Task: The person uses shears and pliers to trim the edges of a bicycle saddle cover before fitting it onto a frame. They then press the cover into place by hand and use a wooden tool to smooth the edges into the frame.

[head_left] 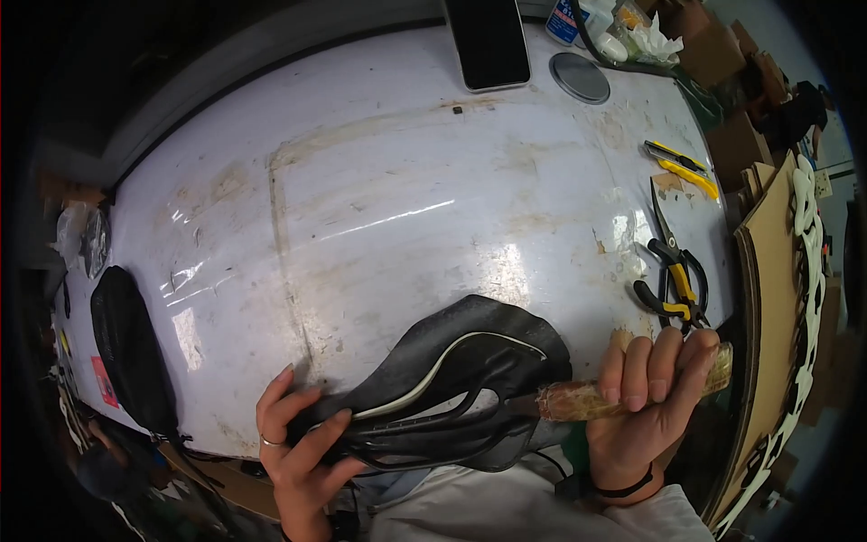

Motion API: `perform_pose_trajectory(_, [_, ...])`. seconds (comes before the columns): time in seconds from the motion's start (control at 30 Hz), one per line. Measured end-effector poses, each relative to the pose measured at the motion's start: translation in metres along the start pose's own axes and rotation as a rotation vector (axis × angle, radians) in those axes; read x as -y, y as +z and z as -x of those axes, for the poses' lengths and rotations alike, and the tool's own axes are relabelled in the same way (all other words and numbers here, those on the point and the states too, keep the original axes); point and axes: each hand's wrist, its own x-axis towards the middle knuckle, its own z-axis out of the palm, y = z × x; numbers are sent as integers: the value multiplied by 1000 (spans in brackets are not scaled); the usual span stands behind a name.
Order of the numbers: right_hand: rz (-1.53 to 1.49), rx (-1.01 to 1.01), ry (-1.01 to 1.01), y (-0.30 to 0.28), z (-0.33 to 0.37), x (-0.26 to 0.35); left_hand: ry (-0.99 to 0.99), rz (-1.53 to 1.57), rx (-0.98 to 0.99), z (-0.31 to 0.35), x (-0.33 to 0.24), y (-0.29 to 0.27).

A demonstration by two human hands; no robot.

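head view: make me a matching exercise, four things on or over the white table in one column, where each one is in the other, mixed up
Things:
1. bike saddle
2. phone
3. pliers
4. round lid

Places:
A. right side of the table, yellow and black handles
B. far edge, dark screen up
C. near edge, left hand on its narrow end
D. far edge, just right of the phone

Pairs: 1-C, 2-B, 3-A, 4-D

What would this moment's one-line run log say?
left hand: grips bicycle saddle nose | right hand: grips wooden tool handle | pliers: on table
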Motion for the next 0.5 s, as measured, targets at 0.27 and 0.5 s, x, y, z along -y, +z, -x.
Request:
perform_pose_trajectory(0.27, [-88,-204,75,-6,-10,-11,-12,-10,-19,2,2,4])
perform_pose_trajectory(0.5, [-110,-230,132,-22,-3,-11,9,-4,-20,7,4,4])
